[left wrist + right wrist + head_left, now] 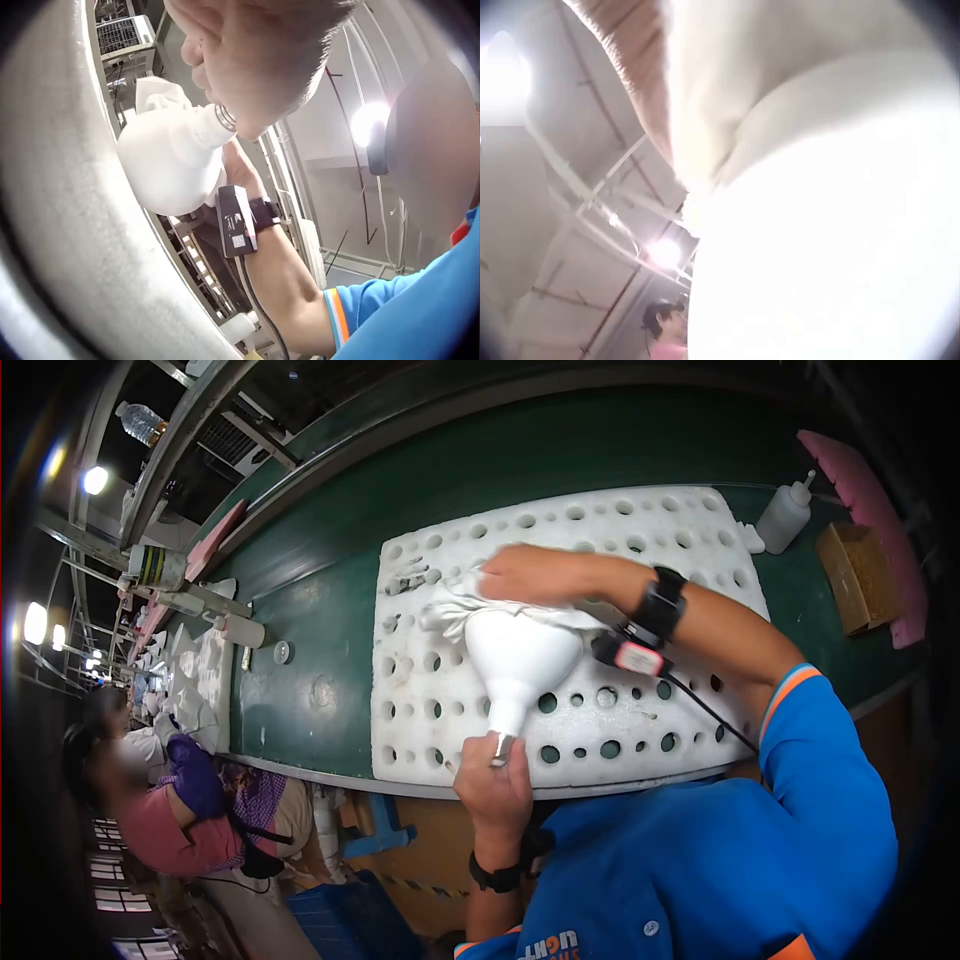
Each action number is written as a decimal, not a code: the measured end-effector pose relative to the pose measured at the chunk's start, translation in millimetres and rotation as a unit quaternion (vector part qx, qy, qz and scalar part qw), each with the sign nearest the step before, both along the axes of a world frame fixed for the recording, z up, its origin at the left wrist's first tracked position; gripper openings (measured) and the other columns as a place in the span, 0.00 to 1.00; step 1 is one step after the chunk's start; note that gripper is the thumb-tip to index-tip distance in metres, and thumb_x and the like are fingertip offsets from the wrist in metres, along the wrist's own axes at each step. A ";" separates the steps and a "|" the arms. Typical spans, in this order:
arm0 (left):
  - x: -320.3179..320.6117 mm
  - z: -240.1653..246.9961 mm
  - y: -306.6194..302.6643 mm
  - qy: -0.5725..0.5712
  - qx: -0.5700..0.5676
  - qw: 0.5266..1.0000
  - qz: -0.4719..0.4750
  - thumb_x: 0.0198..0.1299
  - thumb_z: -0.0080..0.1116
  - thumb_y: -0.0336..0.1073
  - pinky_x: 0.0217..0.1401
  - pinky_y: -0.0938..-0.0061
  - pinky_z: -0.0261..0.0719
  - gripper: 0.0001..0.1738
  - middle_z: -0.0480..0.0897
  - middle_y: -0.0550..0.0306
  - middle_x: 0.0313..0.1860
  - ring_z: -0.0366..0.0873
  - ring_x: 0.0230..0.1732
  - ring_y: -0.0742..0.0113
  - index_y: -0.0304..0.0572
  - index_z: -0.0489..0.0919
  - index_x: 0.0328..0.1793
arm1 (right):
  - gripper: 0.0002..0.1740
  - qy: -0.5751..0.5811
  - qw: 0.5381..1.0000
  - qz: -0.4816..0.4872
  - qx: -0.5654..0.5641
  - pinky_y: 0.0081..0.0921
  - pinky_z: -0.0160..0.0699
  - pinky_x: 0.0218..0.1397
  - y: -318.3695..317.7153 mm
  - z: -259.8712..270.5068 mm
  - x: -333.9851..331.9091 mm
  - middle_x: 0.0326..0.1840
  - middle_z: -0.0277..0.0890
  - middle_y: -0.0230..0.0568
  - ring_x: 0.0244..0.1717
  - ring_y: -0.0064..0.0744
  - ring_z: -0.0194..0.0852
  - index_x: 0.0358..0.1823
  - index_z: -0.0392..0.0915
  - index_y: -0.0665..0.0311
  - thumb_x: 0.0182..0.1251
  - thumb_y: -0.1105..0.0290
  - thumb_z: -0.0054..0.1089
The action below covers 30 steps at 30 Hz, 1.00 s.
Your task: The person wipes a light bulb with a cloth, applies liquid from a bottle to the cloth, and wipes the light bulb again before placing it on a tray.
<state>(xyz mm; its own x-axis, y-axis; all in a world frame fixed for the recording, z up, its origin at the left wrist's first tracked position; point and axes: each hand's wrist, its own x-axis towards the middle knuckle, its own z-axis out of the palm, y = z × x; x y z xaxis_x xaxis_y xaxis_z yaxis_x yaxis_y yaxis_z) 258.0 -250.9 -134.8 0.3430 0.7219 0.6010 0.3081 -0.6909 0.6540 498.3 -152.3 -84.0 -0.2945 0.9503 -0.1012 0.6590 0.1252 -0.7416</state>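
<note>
A large white reflector light bulb point(522, 652) lies tilted over the foam board, its wide end away from the body. My left hand point(494, 785) grips it by the metal screw base point(502, 748); in the left wrist view the fingers of my left hand point(251, 64) wrap the base. At the wide end, my right hand point(530, 574) holds a bunched white cloth point(462, 608) against the bulb's face. Motion blurs that hand, and the cloth covers its fingertips. Close up in the right wrist view, the bulb point(825, 255) is overexposed, with the cloth point(727, 67) along its rim.
Under the bulb is a white foam board point(400, 690) with rows of holes, on a green worktop point(310, 630). A squeeze bottle point(785, 515) and a cardboard box point(855, 575) stand at the right. Another person point(190, 810) works at the left.
</note>
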 end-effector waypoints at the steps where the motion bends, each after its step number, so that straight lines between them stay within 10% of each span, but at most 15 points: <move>1: 2.3 -5.6 -7.3 -0.088 -0.090 0.992 0.026 0.61 0.55 0.27 0.22 0.79 0.64 0.11 0.69 0.56 0.26 0.64 0.20 0.71 0.37 0.67 0.47 | 0.17 0.072 0.996 -0.050 -0.005 0.33 0.73 0.38 -20.9 -5.4 -0.6 0.34 0.76 0.48 0.33 0.33 0.73 0.34 0.75 0.71 0.63 0.62 0.44; 7: -7.4 11.5 0.3 -0.392 -0.534 0.749 -0.005 0.72 0.41 0.41 0.15 0.84 0.51 0.13 0.59 0.66 0.17 0.54 0.15 0.80 0.43 0.62 0.36 | 0.14 0.311 0.938 -0.151 0.024 0.22 0.70 0.48 -87.2 -29.3 -10.6 0.42 0.76 0.38 0.42 0.22 0.69 0.48 0.72 0.70 0.68 0.72 0.38; 13: 12.6 21.3 -3.0 -0.307 -0.357 0.875 0.111 0.68 0.47 0.33 0.19 0.85 0.58 0.07 0.66 0.62 0.23 0.59 0.19 0.81 0.37 0.64 0.42 | 0.15 0.475 0.818 -0.320 0.058 0.22 0.71 0.50 -92.2 -21.0 20.5 0.40 0.76 0.34 0.40 0.21 0.73 0.51 0.72 0.69 0.67 0.74 0.41; 16: 28.7 20.7 -12.7 -0.205 -0.199 0.953 0.102 0.63 0.51 0.28 0.23 0.85 0.64 0.09 0.69 0.58 0.27 0.65 0.24 0.79 0.33 0.65 0.45 | 0.13 0.208 0.858 -0.298 0.364 0.27 0.71 0.52 -105.3 -14.2 -7.9 0.37 0.74 0.35 0.41 0.27 0.74 0.46 0.75 0.67 0.62 0.74 0.47; 18: 22.4 12.8 -14.8 -0.044 -0.046 0.996 0.070 0.62 0.53 0.28 0.25 0.83 0.66 0.10 0.70 0.57 0.28 0.68 0.27 0.77 0.32 0.65 0.45 | 0.09 -0.059 0.888 0.021 0.456 0.32 0.71 0.52 -110.7 12.9 -30.0 0.35 0.73 0.37 0.47 0.33 0.72 0.37 0.78 0.63 0.56 0.70 0.52; 22: 8.9 6.8 -4.9 0.064 0.094 0.993 -0.043 0.61 0.56 0.29 0.26 0.81 0.68 0.13 0.71 0.55 0.30 0.70 0.30 0.75 0.31 0.66 0.46 | 0.06 -0.089 0.919 0.001 0.384 0.36 0.74 0.41 -66.5 5.5 -34.5 0.39 0.73 0.38 0.40 0.42 0.75 0.30 0.78 0.60 0.51 0.70 0.54; 26: 8.4 4.1 -9.1 0.019 0.017 0.999 -0.034 0.63 0.55 0.30 0.31 0.82 0.68 0.15 0.70 0.55 0.36 0.68 0.31 0.77 0.31 0.65 0.51 | 0.10 -0.026 0.992 -0.073 0.101 0.33 0.75 0.41 -23.9 22.3 -14.2 0.36 0.78 0.50 0.37 0.44 0.77 0.37 0.78 0.67 0.58 0.72 0.50; 30: 11.6 8.8 -19.9 -0.119 -0.157 0.980 -0.034 0.64 0.52 0.30 0.30 0.85 0.67 0.14 0.69 0.59 0.36 0.66 0.29 0.79 0.35 0.64 0.52 | 0.13 0.088 0.985 -0.098 0.108 0.40 0.74 0.41 -25.5 3.1 1.6 0.33 0.78 0.56 0.37 0.55 0.76 0.32 0.77 0.70 0.58 0.70 0.45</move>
